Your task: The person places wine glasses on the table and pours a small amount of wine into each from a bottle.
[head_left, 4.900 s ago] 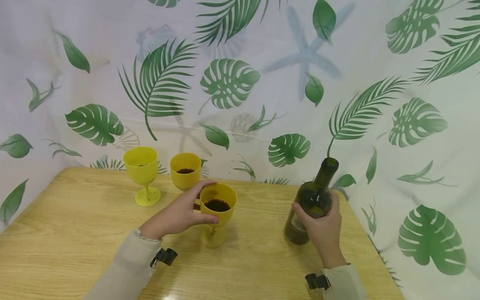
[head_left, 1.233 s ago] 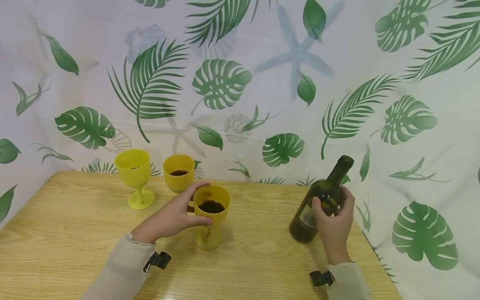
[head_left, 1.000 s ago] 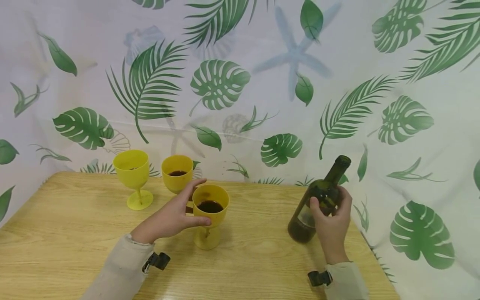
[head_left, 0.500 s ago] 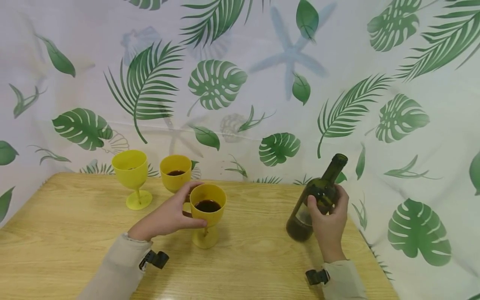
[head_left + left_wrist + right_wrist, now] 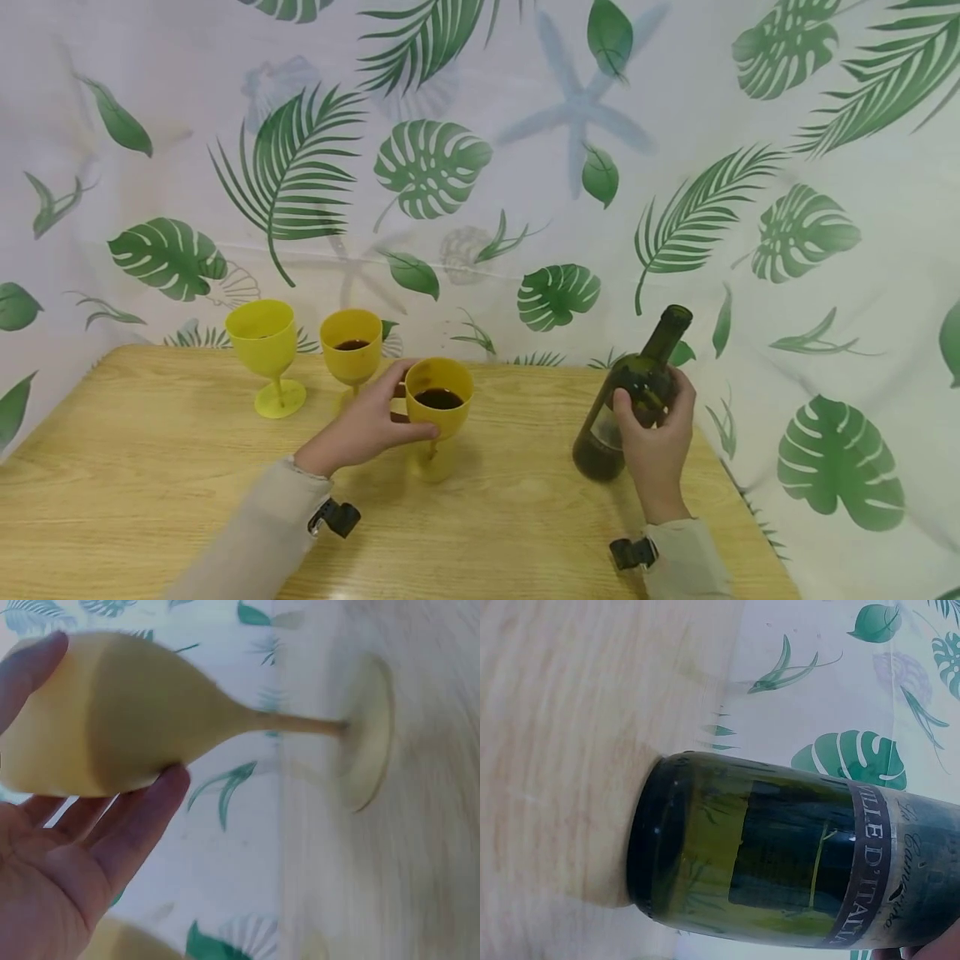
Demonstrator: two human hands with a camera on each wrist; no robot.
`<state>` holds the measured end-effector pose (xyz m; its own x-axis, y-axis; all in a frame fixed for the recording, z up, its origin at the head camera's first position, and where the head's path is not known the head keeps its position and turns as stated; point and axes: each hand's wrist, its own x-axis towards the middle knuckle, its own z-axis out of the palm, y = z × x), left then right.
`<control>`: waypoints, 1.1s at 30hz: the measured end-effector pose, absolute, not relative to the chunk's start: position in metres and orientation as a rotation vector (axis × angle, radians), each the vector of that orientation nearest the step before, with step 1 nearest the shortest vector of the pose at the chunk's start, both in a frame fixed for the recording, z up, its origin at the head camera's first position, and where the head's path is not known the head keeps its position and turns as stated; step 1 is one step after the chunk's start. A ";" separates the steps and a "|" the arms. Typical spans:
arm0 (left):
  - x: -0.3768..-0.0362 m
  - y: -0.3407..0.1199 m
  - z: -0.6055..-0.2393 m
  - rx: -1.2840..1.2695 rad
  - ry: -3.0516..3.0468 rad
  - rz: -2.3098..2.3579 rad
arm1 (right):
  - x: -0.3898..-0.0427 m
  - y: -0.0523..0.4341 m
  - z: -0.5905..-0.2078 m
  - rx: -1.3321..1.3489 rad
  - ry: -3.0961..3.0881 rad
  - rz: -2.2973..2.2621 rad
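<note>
My left hand point(image 5: 363, 429) grips the bowl of a yellow goblet point(image 5: 447, 423), thumb on the near side and fingers round the left and back. Dark liquid stands in its bowl. Seen from the left wrist, the goblet point(image 5: 150, 705) has a thin stem and a round foot close to the tabletop. My right hand point(image 5: 660, 450) holds a green glass wine bottle point(image 5: 600, 442) round its upper body. The bottle leans to the right with its neck uncovered. In the right wrist view the label on the bottle point(image 5: 780, 855) reads "VILLE D'ITALIA" and its base meets the wood.
Two more goblets stand at the back left: a bright yellow goblet point(image 5: 262, 346) and an orange-yellow goblet point(image 5: 350, 358) with dark liquid inside. Behind the wooden table point(image 5: 150, 483) hangs a white cloth point(image 5: 480, 300) printed with green leaves. The table's right edge runs beyond the bottle.
My left hand has shifted the goblet a little to the right and back within the last half second. The bottle leans further right than about five seconds ago, with my right hand still round it.
</note>
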<state>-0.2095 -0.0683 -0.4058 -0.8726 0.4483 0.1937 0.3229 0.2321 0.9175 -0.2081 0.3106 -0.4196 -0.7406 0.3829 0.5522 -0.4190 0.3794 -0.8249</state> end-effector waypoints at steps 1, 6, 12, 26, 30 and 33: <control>-0.211 -0.064 -0.407 0.735 2.385 1.735 | -0.208 0.309 -0.419 0.026 -1.934 1.434; -0.221 -0.041 -0.414 0.636 2.441 1.805 | -0.207 0.306 -0.419 0.008 -1.955 1.420; -0.232 -0.018 -0.421 0.491 2.474 1.934 | -0.204 0.306 -0.421 0.035 -1.940 1.442; -0.257 0.005 -0.423 0.372 2.504 2.042 | -0.198 0.300 -0.420 0.061 -1.922 1.444; -0.257 0.005 -0.420 0.373 2.514 2.045 | -0.200 0.300 -0.422 0.070 -1.926 1.459; -0.255 0.003 -0.421 0.376 2.524 2.038 | -0.200 0.298 -0.422 0.072 -1.930 1.472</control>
